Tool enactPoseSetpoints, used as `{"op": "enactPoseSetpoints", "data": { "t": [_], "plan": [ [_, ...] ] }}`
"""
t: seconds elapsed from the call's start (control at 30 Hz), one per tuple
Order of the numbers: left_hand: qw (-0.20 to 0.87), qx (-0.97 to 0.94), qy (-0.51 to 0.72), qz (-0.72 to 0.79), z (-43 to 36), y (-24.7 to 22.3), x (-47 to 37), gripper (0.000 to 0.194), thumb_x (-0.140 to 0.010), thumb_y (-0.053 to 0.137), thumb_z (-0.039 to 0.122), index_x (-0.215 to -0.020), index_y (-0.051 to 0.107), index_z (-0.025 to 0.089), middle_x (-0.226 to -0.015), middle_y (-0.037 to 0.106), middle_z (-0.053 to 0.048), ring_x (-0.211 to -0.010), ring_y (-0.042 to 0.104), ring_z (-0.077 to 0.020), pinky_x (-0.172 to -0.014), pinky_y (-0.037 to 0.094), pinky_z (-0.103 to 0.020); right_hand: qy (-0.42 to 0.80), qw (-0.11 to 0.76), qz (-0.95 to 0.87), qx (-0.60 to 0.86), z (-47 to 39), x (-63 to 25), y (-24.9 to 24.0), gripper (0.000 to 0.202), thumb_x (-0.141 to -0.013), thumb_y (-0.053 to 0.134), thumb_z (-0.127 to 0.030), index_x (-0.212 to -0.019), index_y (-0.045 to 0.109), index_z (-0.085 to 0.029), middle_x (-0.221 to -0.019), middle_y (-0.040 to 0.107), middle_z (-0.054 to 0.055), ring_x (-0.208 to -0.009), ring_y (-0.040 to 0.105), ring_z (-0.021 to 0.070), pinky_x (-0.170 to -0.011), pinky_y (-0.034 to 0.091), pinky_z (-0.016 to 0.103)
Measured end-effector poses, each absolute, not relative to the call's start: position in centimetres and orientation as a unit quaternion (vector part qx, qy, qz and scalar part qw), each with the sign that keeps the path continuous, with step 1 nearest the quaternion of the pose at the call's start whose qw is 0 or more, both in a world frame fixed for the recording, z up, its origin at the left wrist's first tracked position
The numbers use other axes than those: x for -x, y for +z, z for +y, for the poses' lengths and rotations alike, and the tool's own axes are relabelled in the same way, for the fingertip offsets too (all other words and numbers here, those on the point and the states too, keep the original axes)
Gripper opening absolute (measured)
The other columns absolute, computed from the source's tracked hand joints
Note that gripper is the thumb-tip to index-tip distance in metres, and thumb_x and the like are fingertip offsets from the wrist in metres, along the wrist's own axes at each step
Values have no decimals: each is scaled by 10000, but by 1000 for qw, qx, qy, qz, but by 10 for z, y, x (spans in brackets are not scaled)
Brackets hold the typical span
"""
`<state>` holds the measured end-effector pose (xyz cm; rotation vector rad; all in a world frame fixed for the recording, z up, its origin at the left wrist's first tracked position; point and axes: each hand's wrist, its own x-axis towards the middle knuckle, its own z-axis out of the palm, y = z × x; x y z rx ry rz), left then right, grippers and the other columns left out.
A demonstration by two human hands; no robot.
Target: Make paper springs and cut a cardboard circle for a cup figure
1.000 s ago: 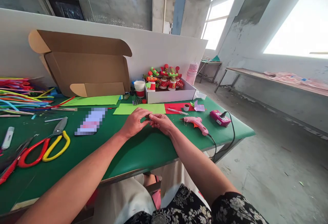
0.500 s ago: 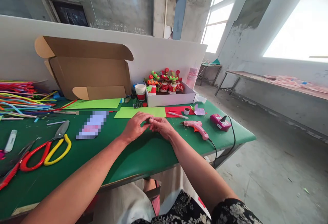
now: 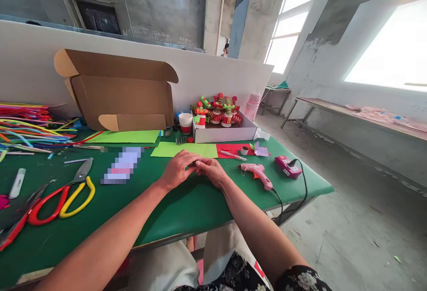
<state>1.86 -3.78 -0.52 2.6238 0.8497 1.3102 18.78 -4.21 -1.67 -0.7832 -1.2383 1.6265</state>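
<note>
My left grip (image 3: 176, 169) and right grip (image 3: 213, 171) meet fingertip to fingertip over the desk (image 3: 187, 215), both pinching a small dark piece (image 3: 193, 163); my fingers cover most of it, so I cannot tell its shape. It sits between my two thumbs and forefingers, between the desk's near edge and a yellow-green sheet (image 3: 182, 150) lying just beyond my knuckles. A red sheet (image 3: 230, 149) lies at that sheet's right end. To the right of my right grip a pink glue gun (image 3: 258, 173) rests on its side, and near the desk's right edge sits a purple power block (image 3: 287, 166). Along the far edge, a white box (image 3: 227, 136) carries red and green figures (image 3: 227, 117), with stacked paper cups (image 3: 185, 124) just left of it. Well to my left lie cutters (image 3: 83, 171) with red and yellow handles.
</note>
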Motion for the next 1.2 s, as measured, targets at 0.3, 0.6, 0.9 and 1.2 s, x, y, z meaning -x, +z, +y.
{"op": "enactPoseSetpoints", "data": {
  "t": [0.3,0.6,0.9,1.2],
  "plan": [
    [73,-805,501,309,-36,1,-14,287,-922,534,194,-1174,654,263,-1121,709,-67,-1042,621,-216,-924,516,-385,655,460,-501,330,-37,-169,4,435,-632,806,-579,-757,716,-172,-612,595,-19,-567,496,89,-579,413,225],
    [391,-550,527,517,-32,22,-5,412,-786,621,540,-1019,643,202,-1035,673,-77,-841,635,-205,-724,534,-334,298,517,-717,361,1,-161,-3,292,-751,715,-221,-1041,740,-243,-967,654,54,-696,543,135,-692,501,288],
    [635,-399,475,460,-27,21,-12,529,-566,836,606,-765,594,180,-813,608,-13,-799,589,-161,-660,489,-251,269,502,-736,365,-4,-177,-7,255,-808,725,-231,-1062,718,-245,-939,704,48,-865,627,191,-797,522,326],
    [622,-418,466,469,-29,21,2,482,-627,821,566,-718,536,188,-709,539,36,-679,504,-110,-616,439,-233,289,488,-748,346,-8,-169,-12,319,-788,771,-227,-1100,730,-273,-1027,674,55,-973,640,202,-872,520,331]
  ]
}}
